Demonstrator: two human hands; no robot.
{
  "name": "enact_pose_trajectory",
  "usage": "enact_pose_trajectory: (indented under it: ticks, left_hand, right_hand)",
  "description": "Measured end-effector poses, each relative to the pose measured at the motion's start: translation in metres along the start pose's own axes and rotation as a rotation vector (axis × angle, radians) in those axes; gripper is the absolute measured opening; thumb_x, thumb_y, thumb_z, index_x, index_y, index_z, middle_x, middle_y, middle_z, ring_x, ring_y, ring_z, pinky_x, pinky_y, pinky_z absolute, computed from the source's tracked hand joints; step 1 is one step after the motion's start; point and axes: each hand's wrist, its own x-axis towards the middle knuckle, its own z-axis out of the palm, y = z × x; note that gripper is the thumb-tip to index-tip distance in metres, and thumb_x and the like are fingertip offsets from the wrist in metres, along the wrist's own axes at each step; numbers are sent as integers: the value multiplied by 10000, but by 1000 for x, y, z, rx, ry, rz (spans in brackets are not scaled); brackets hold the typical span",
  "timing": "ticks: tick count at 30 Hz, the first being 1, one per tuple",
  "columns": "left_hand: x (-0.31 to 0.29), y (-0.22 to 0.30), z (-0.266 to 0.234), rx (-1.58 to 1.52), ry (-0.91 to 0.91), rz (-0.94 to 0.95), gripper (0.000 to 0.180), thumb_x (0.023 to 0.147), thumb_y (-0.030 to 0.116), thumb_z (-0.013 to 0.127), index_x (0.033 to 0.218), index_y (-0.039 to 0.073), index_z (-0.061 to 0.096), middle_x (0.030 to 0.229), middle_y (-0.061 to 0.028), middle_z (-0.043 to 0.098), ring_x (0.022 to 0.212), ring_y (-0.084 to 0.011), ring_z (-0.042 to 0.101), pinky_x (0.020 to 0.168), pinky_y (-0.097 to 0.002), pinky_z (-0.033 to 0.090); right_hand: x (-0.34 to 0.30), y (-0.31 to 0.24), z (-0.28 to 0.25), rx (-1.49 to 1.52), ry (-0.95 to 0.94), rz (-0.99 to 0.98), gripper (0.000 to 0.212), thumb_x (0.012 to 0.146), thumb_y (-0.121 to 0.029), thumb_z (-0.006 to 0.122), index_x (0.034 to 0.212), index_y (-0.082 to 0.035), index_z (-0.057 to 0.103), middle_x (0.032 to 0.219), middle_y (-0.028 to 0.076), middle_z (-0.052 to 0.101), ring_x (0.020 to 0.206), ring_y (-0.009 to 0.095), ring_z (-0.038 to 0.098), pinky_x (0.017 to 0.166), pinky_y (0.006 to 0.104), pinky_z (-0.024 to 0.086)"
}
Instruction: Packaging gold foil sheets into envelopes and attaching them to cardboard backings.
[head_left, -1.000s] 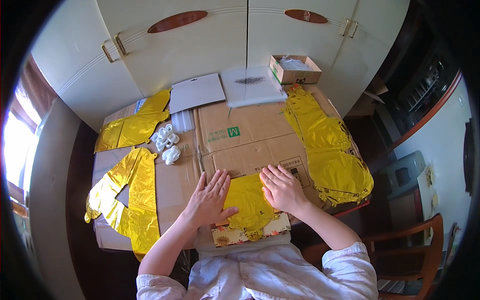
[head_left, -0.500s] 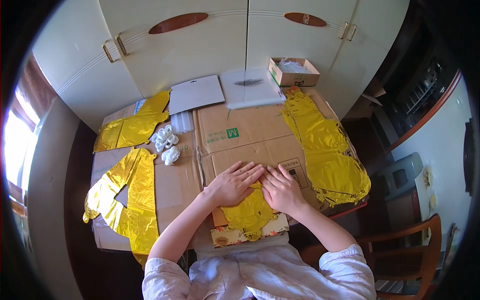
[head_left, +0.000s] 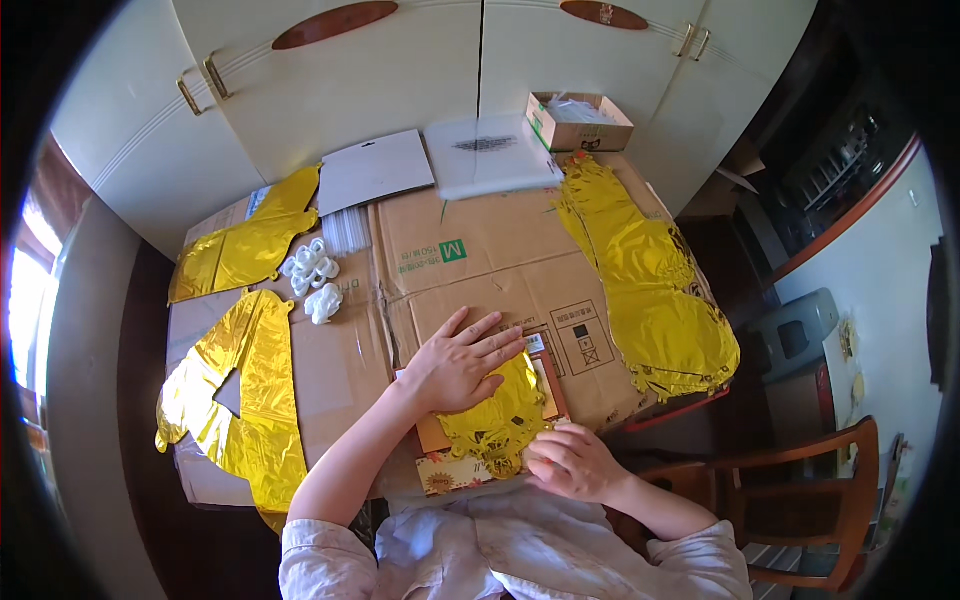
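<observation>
A folded gold foil balloon [head_left: 497, 412] lies on a printed card packet [head_left: 440, 476] at the table's near edge. My left hand [head_left: 458, 368] rests flat on the balloon's upper left part, fingers spread. Beside its lower right edge is my right hand [head_left: 580, 464], with fingers curled inward. Whatever those fingers pinch, if anything, is hidden. To the left lie a bent gold foil balloon [head_left: 275, 420] and another flat gold one [head_left: 240, 245]. A pile of gold foil balloons [head_left: 650, 300] stretches along the right side.
Flattened cardboard [head_left: 480, 225] covers the table. White ribbon rolls [head_left: 312, 268] sit near clear straws [head_left: 346, 230]. Behind are a white card [head_left: 375, 175], clear plastic bags [head_left: 490, 160] and a small open box [head_left: 590, 136]. A wooden chair [head_left: 800, 490] stands at right.
My right hand has drawn back toward me from the balloon's top to its lower right edge, and its fingers have curled. My left hand stays on the balloon, fingers more spread.
</observation>
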Motion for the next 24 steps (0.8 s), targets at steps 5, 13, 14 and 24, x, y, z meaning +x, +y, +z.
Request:
enact_pose_trajectory:
  ticks: [5, 13, 14, 24]
  left_hand:
    - [-1, 0, 1, 28, 15, 9, 564, 968, 398, 411, 1504, 242, 332, 1542, -20, 357, 1442, -272, 282, 1175, -537, 157]
    - [-1, 3, 1, 44, -5, -7, 576, 968, 431, 406, 1508, 249, 324, 1557, -19, 330, 1454, -284, 252, 1181, -542, 127]
    - [-1, 4, 2, 56, 8, -2, 582, 968, 436, 405, 1509, 236, 322, 1558, -18, 328, 1454, -283, 251, 1183, -536, 124]
    - [-4, 23, 8, 16, 15, 43, 642, 969, 475, 397, 1509, 139, 309, 1566, -86, 299, 1453, -277, 257, 1187, -487, 146]
  right_hand:
    - [-6, -3, 4, -60, 2, 39, 187, 835, -192, 673, 998, -119, 618, 1036, 11, 599, 1022, 181, 595, 923, 351, 480]
    - [-5, -7, 7, -67, 69, 60, 154, 741, -191, 752, 867, -130, 687, 960, -19, 634, 960, 168, 614, 872, 351, 516]
    - [-4, -9, 7, -80, 70, 76, 151, 734, -189, 756, 855, -129, 687, 953, -21, 635, 949, 167, 618, 868, 350, 517]
    - [-3, -13, 10, -103, 108, 102, 127, 790, -205, 727, 851, -113, 664, 942, -11, 620, 944, 166, 616, 864, 354, 512]
